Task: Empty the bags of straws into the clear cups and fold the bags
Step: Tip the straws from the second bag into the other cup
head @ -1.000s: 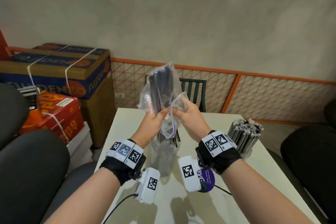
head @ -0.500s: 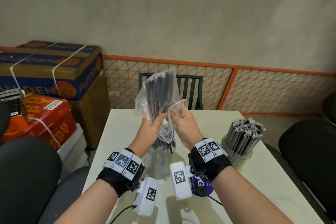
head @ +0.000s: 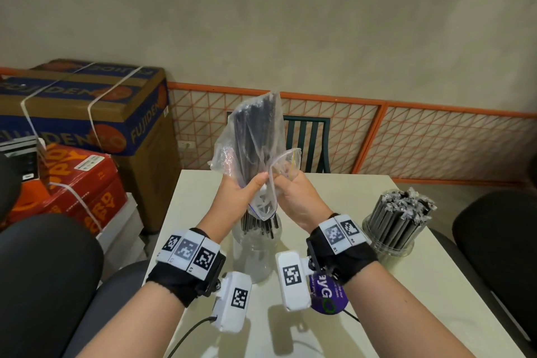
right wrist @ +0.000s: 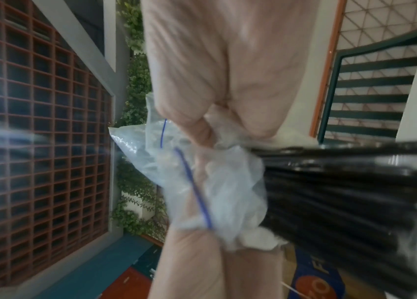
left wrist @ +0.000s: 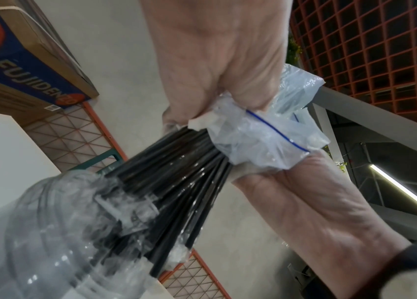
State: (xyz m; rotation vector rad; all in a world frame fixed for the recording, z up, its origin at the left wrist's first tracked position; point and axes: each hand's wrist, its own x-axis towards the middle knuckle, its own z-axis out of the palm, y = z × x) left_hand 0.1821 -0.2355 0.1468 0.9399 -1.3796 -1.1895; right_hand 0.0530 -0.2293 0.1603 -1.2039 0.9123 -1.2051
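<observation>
Both hands hold a clear plastic bag (head: 252, 136) of black straws upside down over a clear cup (head: 255, 253) at the table's middle. My left hand (head: 241, 195) grips the bag and the straw bundle from the left; my right hand (head: 293, 195) pinches the bag's open mouth with its blue zip line (left wrist: 276, 131). The black straws (left wrist: 176, 174) stick out of the mouth downward, and their tips reach the cup's top (left wrist: 79, 232). In the right wrist view the bag (right wrist: 209, 182) is bunched in the fingers and the straws (right wrist: 342, 192) are blurred.
A second clear cup (head: 395, 227) packed with grey wrapped straws stands at the table's right. A purple item (head: 327, 296) lies under my right wrist. Cardboard boxes (head: 81, 113) are stacked left of the white table (head: 406, 299); dark chairs stand on both sides, a green chair (head: 308, 139) behind.
The bag has stayed inverted over the cup while the straws slid a little further out of its mouth toward the cup. Both hands keep their hold.
</observation>
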